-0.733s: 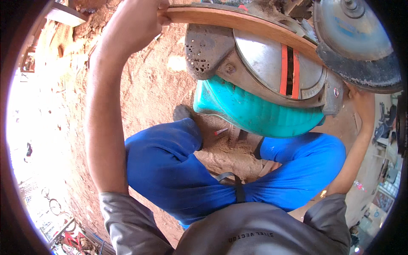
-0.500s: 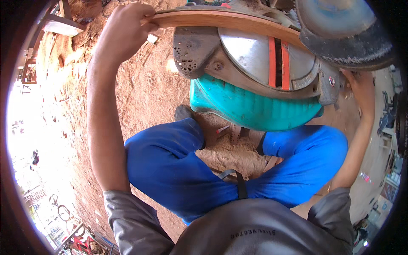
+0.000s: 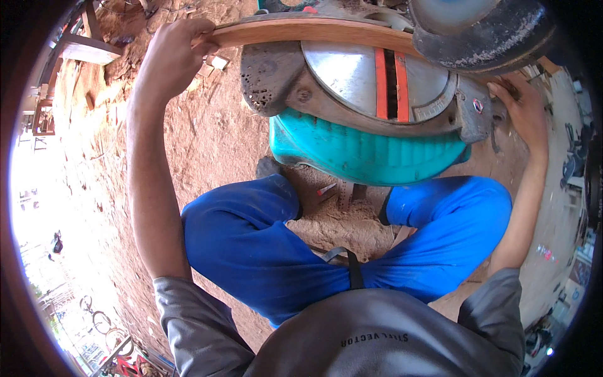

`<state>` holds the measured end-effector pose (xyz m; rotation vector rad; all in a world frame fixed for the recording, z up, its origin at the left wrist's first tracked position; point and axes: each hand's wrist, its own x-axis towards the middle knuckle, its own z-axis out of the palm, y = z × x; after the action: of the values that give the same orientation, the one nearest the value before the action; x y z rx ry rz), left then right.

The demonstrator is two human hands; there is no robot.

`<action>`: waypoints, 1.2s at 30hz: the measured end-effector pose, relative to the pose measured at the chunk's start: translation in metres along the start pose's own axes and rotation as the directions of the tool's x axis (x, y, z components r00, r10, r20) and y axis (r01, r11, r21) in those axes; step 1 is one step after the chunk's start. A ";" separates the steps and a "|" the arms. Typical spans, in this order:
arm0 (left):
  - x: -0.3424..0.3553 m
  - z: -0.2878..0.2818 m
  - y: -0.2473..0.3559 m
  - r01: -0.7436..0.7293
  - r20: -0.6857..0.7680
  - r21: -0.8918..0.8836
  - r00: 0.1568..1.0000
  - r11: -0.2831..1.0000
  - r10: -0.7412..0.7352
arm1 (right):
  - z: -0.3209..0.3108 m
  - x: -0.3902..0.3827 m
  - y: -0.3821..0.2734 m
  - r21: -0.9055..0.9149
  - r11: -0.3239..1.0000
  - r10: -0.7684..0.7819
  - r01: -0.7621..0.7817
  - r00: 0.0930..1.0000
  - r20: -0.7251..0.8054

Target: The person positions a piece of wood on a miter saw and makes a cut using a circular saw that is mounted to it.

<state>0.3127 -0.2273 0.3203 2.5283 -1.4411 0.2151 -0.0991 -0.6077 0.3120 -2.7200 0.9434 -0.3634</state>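
Left hand [image 3: 173, 53] slid plank [image 3: 301, 30] end leftward.

Reddish, sawdust-strewn dirt floor [image 3: 213, 144] of an open-air workshop; wooden furniture frames [image 3: 75, 44] stand at left under glaring daylight.

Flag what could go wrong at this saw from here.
1. The right hand rests at the saw table's edge, just under the blade guard; a slip could be dangerous.
2. The left hand grips only the wooden board's far end, so it may shift.
3. The saw sits on a teal plastic tub, which may wobble.
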 end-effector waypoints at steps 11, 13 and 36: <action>-0.002 -0.003 0.002 0.040 -0.015 0.035 0.999 0.999 -0.039 | 0.001 -0.003 -0.016 -0.026 1.000 -0.020 0.018 0.998 -0.065; 0.001 -0.006 0.009 0.070 0.002 0.061 0.998 0.996 -0.070 | -0.001 -0.004 -0.022 -0.012 1.000 -0.004 0.003 0.999 -0.049; -0.001 0.030 -0.033 -0.052 -0.151 -0.019 0.987 0.998 0.049 | -0.002 -0.009 -0.026 -0.019 0.996 -0.086 0.084 0.990 -0.112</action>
<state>0.3416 -0.2183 0.2874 2.4018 -1.4409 0.3872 -0.0913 -0.5825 0.3202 -2.7844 0.8624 -0.5338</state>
